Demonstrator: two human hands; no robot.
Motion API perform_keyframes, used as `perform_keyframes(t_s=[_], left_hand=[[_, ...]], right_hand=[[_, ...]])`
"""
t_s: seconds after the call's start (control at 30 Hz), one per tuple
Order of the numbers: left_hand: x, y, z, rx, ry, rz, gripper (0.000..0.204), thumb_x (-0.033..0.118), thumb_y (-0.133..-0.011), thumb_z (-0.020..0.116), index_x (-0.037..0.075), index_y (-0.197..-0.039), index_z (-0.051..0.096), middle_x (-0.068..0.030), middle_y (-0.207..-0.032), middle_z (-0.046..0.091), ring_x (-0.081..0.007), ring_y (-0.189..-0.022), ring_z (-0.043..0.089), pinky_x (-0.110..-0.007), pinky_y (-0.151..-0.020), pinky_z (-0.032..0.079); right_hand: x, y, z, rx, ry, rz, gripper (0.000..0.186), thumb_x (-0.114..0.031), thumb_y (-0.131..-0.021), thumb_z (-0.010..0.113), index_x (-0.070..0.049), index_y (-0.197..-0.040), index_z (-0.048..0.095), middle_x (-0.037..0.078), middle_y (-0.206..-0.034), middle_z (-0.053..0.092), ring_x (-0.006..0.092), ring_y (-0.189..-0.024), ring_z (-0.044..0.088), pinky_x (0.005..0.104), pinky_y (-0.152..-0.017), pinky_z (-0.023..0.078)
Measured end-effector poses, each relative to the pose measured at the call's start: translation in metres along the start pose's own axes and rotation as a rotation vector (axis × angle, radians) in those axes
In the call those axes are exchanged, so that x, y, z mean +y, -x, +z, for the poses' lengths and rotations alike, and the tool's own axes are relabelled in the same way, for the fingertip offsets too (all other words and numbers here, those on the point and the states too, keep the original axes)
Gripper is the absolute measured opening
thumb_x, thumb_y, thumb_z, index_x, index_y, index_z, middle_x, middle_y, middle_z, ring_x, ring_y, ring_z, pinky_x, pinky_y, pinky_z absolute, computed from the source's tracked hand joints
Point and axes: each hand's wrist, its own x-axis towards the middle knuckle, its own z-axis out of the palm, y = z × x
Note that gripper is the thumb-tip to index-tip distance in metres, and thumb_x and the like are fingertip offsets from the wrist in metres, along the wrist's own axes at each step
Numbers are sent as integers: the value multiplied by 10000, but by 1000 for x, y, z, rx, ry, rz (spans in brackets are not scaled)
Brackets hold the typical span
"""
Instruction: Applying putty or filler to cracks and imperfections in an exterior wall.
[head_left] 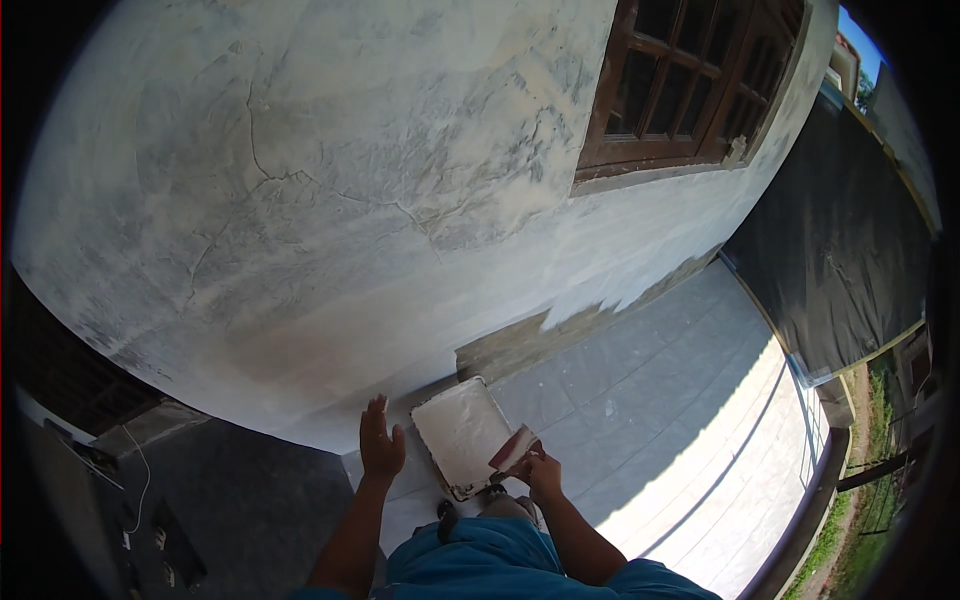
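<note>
My left hand (382,450) is raised at the lower middle, just left of a rectangular paint tray (450,430) full of off-white paint, its fingers stretched out and holding nothing. My right hand (542,475) grips a wide paintbrush (515,450) with reddish-brown and white on it, at the tray's right edge. The tray lies on the grey tiled floor (610,380) at the foot of a wall (330,120) with white, blotchy coating, cracks and a bare cement strip along its bottom. My feet show partly beside the tray.
A brown wooden window (680,80) is set in the upper right of the wall. A dark sheet screen (830,250) stands at right, with a low ledge (830,470) and grass (860,540) beyond. At lower left are a dark floor (260,500), a white cable (145,470) and small items.
</note>
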Motion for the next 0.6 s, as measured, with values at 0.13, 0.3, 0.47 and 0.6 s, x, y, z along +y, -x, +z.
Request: perform_keyframes(t_s=[0.13,0.3,0.47,0.6], left_hand=[[-40,105,59,-263,37,-560,518,270,-971,483,-10,-1406,488,-254,-1422,510,-408,-1339,471,-458,-1148,349],[-102,167,92,-589,-239,-557,306,202,-970,457,-12,-1093,637,-273,-1107,645,-421,-1095,614,-511,-948,483],[-98,188,148,-528,-194,-689,271,129,-935,468,-29,-1028,667,-262,-1078,667,-425,-1027,636,-494,-909,502],[-133,252,203,-290,210,-1021,451,315,-978,491,-2,-1281,595,-199,-1296,615,-341,-1241,560,-429,-1052,410]], right_hand=[[4,-17,-23,-10,56,97,159,-29,-825,600,19,-968,650,65,-840,623,187,-713,649,339,-648,580],[12,-72,-17,-196,302,16,204,-44,-825,573,36,-981,677,66,-851,648,157,-724,642,303,-645,564],[23,-120,-13,-216,530,22,246,-52,-828,578,48,-1022,691,64,-867,677,145,-727,637,300,-656,537],[65,-158,-7,-282,739,-24,235,-116,-828,603,28,-988,700,84,-774,691,139,-663,639,330,-603,507]])
